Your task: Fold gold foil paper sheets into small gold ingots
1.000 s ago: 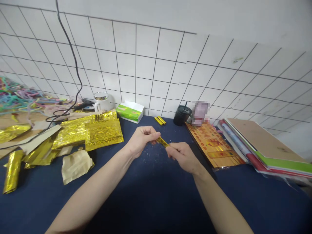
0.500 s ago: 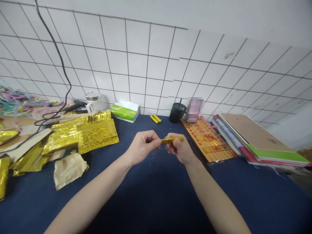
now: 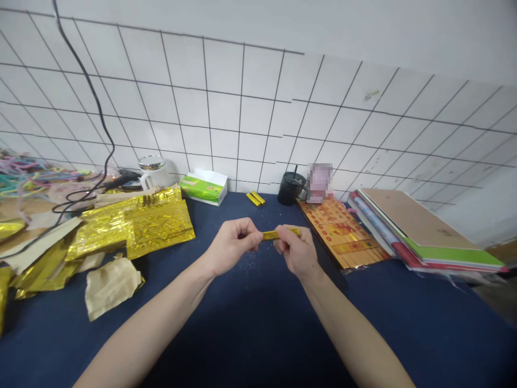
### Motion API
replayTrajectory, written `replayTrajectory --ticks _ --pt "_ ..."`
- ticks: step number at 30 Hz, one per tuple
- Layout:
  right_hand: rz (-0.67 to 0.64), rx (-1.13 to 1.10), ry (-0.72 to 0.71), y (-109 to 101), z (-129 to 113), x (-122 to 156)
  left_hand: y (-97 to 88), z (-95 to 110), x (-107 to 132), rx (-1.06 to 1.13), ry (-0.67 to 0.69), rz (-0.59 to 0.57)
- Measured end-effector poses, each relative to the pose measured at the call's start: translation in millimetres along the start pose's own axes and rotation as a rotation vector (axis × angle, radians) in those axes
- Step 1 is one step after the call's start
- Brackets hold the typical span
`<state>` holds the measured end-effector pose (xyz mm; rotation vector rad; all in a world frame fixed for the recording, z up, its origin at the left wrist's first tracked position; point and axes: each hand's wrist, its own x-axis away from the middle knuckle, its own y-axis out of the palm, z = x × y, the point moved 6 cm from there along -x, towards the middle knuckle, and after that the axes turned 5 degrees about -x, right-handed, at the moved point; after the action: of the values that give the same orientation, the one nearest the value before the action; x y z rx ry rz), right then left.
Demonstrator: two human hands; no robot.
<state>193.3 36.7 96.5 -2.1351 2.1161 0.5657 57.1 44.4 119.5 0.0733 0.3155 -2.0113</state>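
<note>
Both my hands hold one small roll of gold foil paper above the dark blue table. My left hand pinches its left end with closed fingers. My right hand grips its right end, fingers curled round it. The roll lies nearly level between them. Two similar finished gold rolls lie at the back of the table by the tiled wall.
Sheets of gold foil paper and crumpled beige paper lie at the left. A green tissue box, a white mug, a black cup, a printed orange-gold sheet stack and a pile of coloured card stand around.
The gold roll has turned from slanting down-right to nearly level, and both hands have lifted slightly and drawn closer together. The view has shifted a little to the right.
</note>
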Motion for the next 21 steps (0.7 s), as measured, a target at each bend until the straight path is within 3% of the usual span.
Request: replayTrajectory --ticks 7,10,15,18,21 --pt "-0.017 0.023 0.026 -3.5 -9.8 0.5 -8.7 -3.4 -2.3 0.089 -0.010 0.025" --pt "-0.137 0.257 0.022 6.1 -17.7 6.6 -18.9 -5.0 -4.3 0.171 -0.018 0.080" --pt "-0.318 0.653 -0.168 40.8 -20.3 24.7 -36.0 -7.8 -7.0 0.301 -0.029 0.198" --pt "-0.313 0.705 -0.238 54.7 -10.7 31.2 -35.9 -12.6 -7.4 0.424 -0.056 0.260" --pt "-0.232 0.655 -0.264 53.3 -6.4 30.7 -24.2 -14.0 -5.4 0.506 -0.060 0.282"
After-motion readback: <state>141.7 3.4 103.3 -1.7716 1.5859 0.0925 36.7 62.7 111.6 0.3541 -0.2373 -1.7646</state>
